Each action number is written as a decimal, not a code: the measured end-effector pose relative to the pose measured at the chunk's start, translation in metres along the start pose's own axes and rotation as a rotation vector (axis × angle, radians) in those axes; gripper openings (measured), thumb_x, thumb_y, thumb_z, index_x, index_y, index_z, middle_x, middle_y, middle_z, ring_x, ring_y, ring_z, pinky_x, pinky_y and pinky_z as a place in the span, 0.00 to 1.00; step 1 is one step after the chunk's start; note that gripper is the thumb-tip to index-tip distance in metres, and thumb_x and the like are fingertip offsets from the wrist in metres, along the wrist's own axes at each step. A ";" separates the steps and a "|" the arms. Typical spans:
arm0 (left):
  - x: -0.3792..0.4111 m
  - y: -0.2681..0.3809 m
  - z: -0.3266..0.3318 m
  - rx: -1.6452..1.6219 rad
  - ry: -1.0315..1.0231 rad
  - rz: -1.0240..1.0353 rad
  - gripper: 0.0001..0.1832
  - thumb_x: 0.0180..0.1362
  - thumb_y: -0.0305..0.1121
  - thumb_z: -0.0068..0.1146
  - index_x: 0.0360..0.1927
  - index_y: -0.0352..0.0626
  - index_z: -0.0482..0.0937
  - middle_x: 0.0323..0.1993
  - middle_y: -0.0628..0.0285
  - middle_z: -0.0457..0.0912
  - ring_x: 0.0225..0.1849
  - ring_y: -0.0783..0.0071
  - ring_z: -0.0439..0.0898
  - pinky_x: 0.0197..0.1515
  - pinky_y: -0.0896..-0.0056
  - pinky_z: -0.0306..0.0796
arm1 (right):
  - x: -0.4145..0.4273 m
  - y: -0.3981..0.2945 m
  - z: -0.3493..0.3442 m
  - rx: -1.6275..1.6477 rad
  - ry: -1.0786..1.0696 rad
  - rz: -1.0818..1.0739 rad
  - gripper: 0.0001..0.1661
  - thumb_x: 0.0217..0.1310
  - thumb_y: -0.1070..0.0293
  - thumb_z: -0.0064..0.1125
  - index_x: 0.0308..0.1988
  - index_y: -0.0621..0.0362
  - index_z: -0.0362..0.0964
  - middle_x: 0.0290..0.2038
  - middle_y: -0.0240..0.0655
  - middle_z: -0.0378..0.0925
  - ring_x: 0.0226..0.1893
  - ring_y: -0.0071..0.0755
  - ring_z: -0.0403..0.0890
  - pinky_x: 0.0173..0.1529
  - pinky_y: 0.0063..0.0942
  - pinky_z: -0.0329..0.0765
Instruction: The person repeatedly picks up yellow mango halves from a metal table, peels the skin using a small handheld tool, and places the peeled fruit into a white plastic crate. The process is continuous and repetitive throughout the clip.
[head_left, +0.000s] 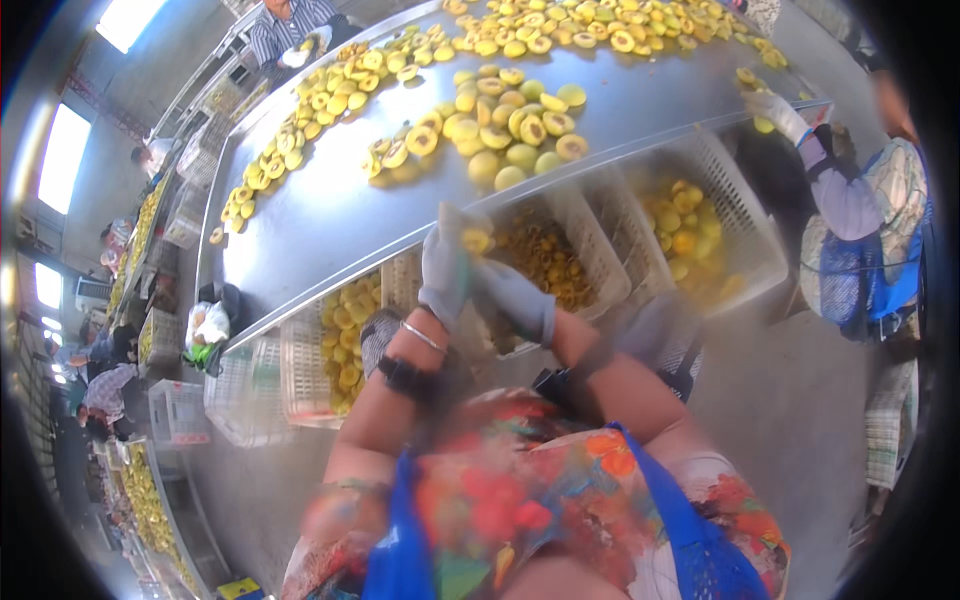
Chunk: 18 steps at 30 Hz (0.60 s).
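Observation:
My gloved left hand (444, 274) points its fingers up at the front edge of the steel table (315, 217). Close beside it, my gloved right hand (516, 298) reaches in from the right, and the two nearly meet. A blurred yellow fruit half (475, 240) shows at the fingers; whether either hand grips it I cannot tell. Beyond the edge lies a pile of halved yellow stone fruit (495, 136), some cut face up with brown centres. Below my right hand stands a plastic crate (611, 274) holding brown pits and scraps (551, 262).
Crates of yellow fruit stand at left (351, 337) and right (682, 225) under the table edge. More fruit halves (555, 26) line the far side. A co-worker's gloved hand (780, 116) is at the right corner; another person (296, 37) works opposite. A white bag (208, 324) hangs at the left corner.

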<state>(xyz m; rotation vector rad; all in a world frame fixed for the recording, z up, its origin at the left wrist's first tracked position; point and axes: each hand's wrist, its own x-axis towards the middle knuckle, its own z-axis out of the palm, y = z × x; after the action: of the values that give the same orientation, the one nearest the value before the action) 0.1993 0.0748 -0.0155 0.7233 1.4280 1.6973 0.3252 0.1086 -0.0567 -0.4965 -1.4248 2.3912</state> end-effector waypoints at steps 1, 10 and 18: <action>-0.002 0.006 -0.001 -0.061 -0.044 -0.081 0.36 0.70 0.62 0.38 0.35 0.34 0.81 0.31 0.56 0.83 0.30 0.68 0.81 0.37 0.70 0.77 | 0.001 0.002 -0.002 0.053 -0.036 0.051 0.26 0.73 0.42 0.46 0.45 0.54 0.71 0.26 0.26 0.72 0.22 0.18 0.70 0.24 0.20 0.68; -0.001 0.016 -0.028 0.100 -0.334 -0.009 0.37 0.71 0.61 0.38 0.27 0.35 0.80 0.29 0.55 0.83 0.30 0.66 0.81 0.36 0.69 0.75 | -0.020 -0.025 0.000 0.468 -0.398 0.357 0.25 0.72 0.40 0.45 0.39 0.50 0.70 0.17 0.19 0.61 0.09 0.12 0.56 0.11 0.15 0.51; -0.017 0.014 -0.024 -0.552 -0.389 -0.198 0.35 0.69 0.64 0.40 0.30 0.38 0.78 0.32 0.56 0.80 0.34 0.60 0.79 0.41 0.61 0.76 | -0.022 -0.014 0.010 0.841 -0.641 0.402 0.27 0.75 0.42 0.41 0.43 0.56 0.69 0.17 0.18 0.57 0.09 0.10 0.53 0.08 0.14 0.52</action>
<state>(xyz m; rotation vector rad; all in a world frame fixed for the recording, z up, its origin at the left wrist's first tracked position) 0.1856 0.0464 -0.0060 0.5381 0.6911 1.5820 0.3419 0.0977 -0.0374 0.2519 -0.3441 3.3331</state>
